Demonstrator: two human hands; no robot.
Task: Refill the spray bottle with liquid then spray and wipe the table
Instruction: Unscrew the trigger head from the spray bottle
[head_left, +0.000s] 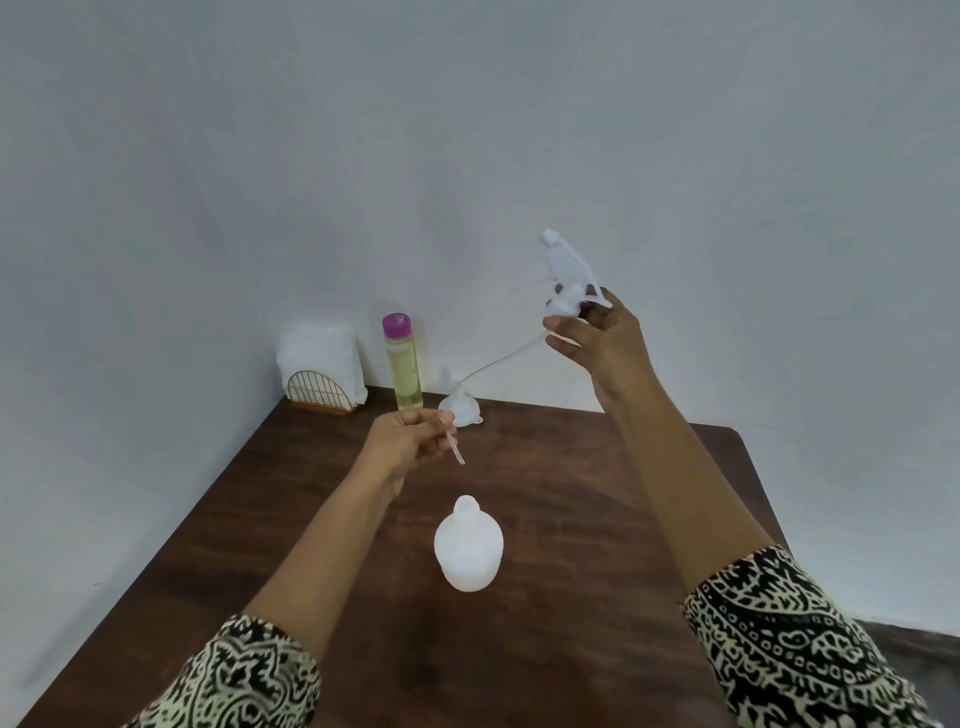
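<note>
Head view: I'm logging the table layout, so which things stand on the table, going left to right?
Napkin holder → purple-capped bottle of yellow liquid → white funnel. The open spray bottle stands nearer the camera, roughly level with the funnel, so its place is unclear.

We cannot see the foot of the oil bottle (402, 364), hidden behind the left hand (408, 439). The thin tube (498, 364) blurs against the wall and vanishes into that fist. The table (571, 467) and both sleeves (789, 639) are cut off by the bottom edge.
</note>
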